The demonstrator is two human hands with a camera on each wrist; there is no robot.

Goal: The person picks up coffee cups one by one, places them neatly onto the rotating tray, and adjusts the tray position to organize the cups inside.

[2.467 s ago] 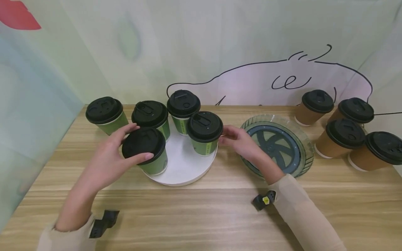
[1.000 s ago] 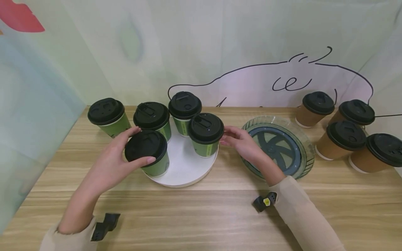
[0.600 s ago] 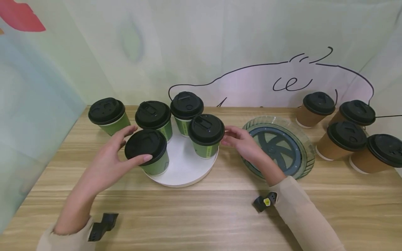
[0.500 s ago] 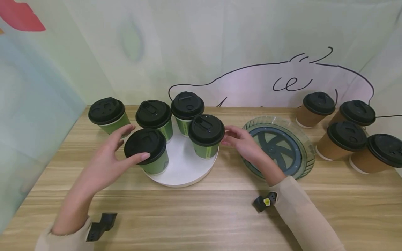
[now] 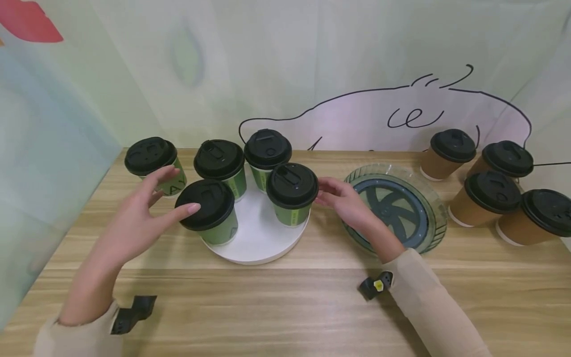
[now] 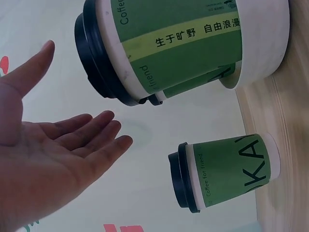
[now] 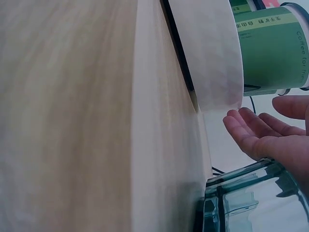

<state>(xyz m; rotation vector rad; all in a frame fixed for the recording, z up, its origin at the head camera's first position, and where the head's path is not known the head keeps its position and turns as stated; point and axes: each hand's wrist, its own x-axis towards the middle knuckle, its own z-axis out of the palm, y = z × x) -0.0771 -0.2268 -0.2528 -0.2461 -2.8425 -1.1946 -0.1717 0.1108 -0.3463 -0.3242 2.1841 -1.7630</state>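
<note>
Green paper coffee cups with black lids stand upright on a white round stand (image 5: 263, 249). My left hand (image 5: 129, 223) is spread beside the front-left cup (image 5: 218, 229), thumb over its lid in the head view; the left wrist view shows a gap between the hand (image 6: 58, 154) and the cup (image 6: 188, 53). Another green cup (image 6: 231, 169) stands on the table to the left, behind my fingers. My right hand (image 5: 345, 202) rests with loosely bent fingers by the front-right cup (image 5: 292, 213), its fingertips near the stand's rim (image 7: 217, 58); whether they touch is unclear.
A ribbed green clear dish (image 5: 436, 230) with a blue spoked disc (image 5: 392, 215) inside lies right of the stand, under my right forearm. Several brown lidded cups (image 5: 468, 206) stand at the far right. A printed cloth backdrop (image 5: 285, 64) rises behind the wooden table (image 5: 276, 307).
My left hand has let go of the front-left cup and drawn back to the left. The cups on the stand have shifted very slightly. My right hand has stayed in place.
</note>
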